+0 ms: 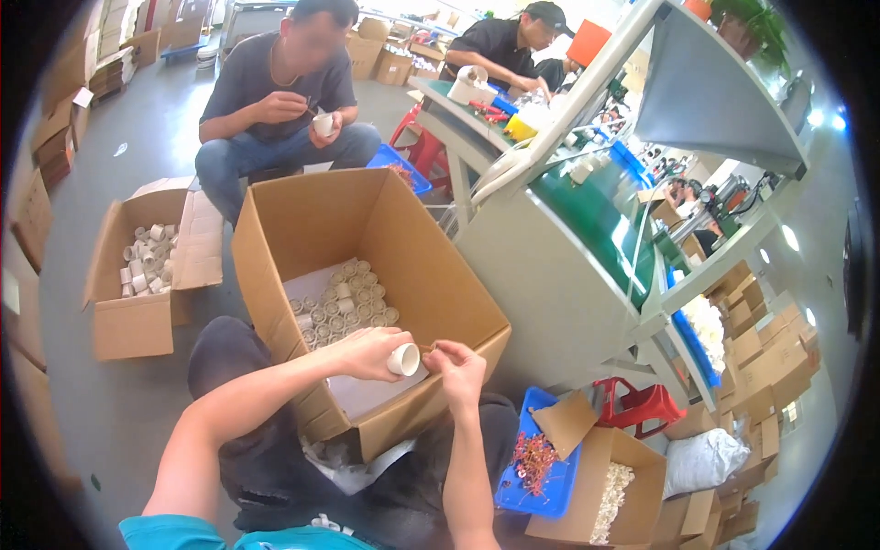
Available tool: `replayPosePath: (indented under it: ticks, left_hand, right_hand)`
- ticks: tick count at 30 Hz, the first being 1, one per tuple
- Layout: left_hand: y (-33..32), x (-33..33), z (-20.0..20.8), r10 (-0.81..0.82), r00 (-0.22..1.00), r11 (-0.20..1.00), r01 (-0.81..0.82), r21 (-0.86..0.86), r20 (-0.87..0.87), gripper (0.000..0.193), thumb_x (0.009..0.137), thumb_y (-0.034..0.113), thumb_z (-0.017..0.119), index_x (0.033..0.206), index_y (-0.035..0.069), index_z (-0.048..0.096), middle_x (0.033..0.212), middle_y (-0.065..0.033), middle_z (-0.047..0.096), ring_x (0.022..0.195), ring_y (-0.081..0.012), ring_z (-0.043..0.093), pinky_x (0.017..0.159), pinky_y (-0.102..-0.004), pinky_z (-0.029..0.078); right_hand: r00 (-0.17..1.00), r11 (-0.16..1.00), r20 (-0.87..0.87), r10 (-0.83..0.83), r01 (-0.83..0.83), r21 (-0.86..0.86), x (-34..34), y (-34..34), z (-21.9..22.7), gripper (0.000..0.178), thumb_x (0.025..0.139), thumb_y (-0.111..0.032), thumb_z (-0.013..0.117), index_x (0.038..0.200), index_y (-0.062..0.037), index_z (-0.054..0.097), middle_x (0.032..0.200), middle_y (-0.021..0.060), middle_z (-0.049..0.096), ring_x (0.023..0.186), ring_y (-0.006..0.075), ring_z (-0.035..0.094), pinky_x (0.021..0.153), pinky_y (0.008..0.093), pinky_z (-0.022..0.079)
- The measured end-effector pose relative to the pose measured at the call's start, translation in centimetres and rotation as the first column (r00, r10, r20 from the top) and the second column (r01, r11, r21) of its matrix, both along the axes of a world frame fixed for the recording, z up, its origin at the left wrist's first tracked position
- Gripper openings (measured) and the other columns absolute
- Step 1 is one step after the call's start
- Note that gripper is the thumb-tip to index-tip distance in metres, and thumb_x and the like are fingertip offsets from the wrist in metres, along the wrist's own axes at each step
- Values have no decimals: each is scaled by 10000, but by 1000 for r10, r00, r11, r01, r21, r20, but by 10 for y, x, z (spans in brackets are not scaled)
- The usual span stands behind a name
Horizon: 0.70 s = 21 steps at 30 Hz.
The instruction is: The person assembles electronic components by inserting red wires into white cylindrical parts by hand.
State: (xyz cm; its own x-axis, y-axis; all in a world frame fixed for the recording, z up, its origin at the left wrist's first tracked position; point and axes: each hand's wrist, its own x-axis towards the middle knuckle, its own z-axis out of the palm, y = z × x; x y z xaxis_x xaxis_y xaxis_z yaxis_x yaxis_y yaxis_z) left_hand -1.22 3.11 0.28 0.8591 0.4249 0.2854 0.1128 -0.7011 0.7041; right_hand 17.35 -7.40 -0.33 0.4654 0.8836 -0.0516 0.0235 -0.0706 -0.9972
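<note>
My left hand (368, 355) is closed round a white plastic cup-shaped part (404, 359), its round opening turned to the right. Close beside that opening is my right hand (456, 371), thumb and fingers pinched together; whatever they hold is too small to make out. Both hands are over the near side of a large open cardboard box (449, 291). Inside it, many similar white round parts (345, 305) stand packed together on a pale sheet.
A blue tray (506, 497) of small red wired pieces is beside my right leg, near a carton (643, 456) of white pieces. At left, another carton (134, 330) holds white cups. Opposite sits a person (284, 101) holding a white cup. A green-topped conveyor bench (587, 220) borders the right.
</note>
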Motion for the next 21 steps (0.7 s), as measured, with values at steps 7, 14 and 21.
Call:
replayPosePath:
  ticks: [7,14,21]
  left_hand:
    - [-5,1,-4,-54,998,983,46,177,40,535,664,273,847,1085,75,584,1240,-146,510,1145,-357,534,902,-499,461]
    - [16,-2,3,255,926,966,-254,-41,279,529,680,214,870,1124,108,603,1098,-96,585,1072,-311,577,921,-430,445]
    - [16,4,-1,298,868,925,-365,105,397,533,717,207,835,1183,128,589,1133,-66,625,1042,-270,608,881,-395,452]
  right_hand:
    - [974,968,196,-114,64,243,-2,2,4,185,854,98,650,1034,84,692,991,125,673,844,200,697,774,294,594]
    - [821,818,349,-452,225,530,-11,-12,30,213,853,120,649,1055,64,686,1036,115,640,880,188,683,771,278,587]
    - [800,721,415,-433,32,692,-40,-20,36,265,830,179,635,1071,76,671,1066,155,625,879,231,687,782,314,599]
